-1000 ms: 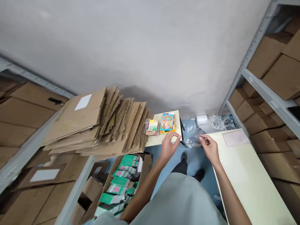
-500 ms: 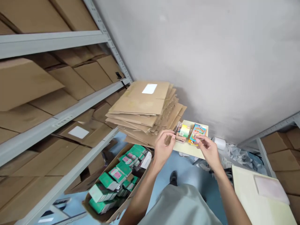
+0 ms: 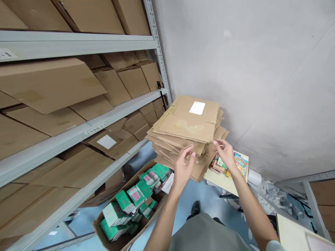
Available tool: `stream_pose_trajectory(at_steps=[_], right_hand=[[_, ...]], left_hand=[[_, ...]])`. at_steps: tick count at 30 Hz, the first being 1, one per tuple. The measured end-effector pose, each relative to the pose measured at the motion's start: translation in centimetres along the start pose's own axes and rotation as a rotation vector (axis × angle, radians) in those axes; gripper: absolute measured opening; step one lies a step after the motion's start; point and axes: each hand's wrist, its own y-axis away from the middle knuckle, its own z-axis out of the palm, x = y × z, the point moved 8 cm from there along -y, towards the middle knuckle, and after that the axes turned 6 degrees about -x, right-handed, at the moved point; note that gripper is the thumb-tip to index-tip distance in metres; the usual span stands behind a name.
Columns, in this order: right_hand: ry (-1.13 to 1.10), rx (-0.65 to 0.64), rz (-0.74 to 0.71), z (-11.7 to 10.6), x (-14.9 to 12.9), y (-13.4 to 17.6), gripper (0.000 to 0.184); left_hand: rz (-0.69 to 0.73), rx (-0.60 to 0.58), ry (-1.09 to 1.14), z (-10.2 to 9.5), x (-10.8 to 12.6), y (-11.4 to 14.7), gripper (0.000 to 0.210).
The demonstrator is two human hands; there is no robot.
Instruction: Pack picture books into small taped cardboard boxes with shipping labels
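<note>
A stack of flattened cardboard boxes (image 3: 190,120), with a white label on its top piece, stands by the wall ahead of me. My left hand (image 3: 183,165) is at the stack's front side, fingers apart and curved, with nothing in it. Close to the stack's right front corner is my right hand (image 3: 224,153), thumb and fingers apart, also holding nothing. Whether either hand touches the cardboard I cannot tell. Behind my right hand and wrist, a colourful booklet-like packet (image 3: 241,163) and some small packs (image 3: 217,164) lie on a cream board (image 3: 222,181), partly hidden.
To the left, a grey metal shelf (image 3: 125,111) holds rows of cardboard boxes. An open carton (image 3: 101,232) of green packets stands on the blue floor below. A white roll (image 3: 254,177) and crumpled white wrapping (image 3: 277,202) are at right, near a cream tabletop (image 3: 295,230).
My view has swung left. Both hands have moved from beside the packets on the cream board to the front of the cardboard stack, and my right hand has come nearer the left.
</note>
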Motion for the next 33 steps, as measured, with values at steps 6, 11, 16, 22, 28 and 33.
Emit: stream_pose_trajectory(at_steps=[6, 11, 16, 22, 28, 33], right_hand=[[-0.152, -0.013, 0.084, 1.6, 0.3, -2.2, 0.079], [-0.264, -0.018, 0.122, 1.8, -1.0, -1.8, 0.075], [-0.264, -0.071, 0.021, 1.8, -4.4, 1.0, 0.060], [-0.273, -0.106, -0.001, 0.1, -5.2, 5.2, 0.051], [-0.214, -0.083, 0.059, -3.7, -1.7, 9.2, 0.049], [-0.109, 0.294, 0.104, -13.2, 2.2, 14.2, 0.054]], left_hand=[[-0.155, -0.088, 0.288, 0.9, -3.5, -1.6, 0.060], [-0.188, -0.089, 0.435, 1.5, -3.3, -1.8, 0.067], [-0.201, 0.003, 0.564, 2.0, -1.2, -1.6, 0.062], [-0.225, 0.081, 0.530, 2.6, 0.1, -2.0, 0.046], [-0.194, -0.143, 0.575, 6.6, 3.1, -1.7, 0.047], [-0.240, -0.360, 0.561, 12.9, 3.7, -0.4, 0.045]])
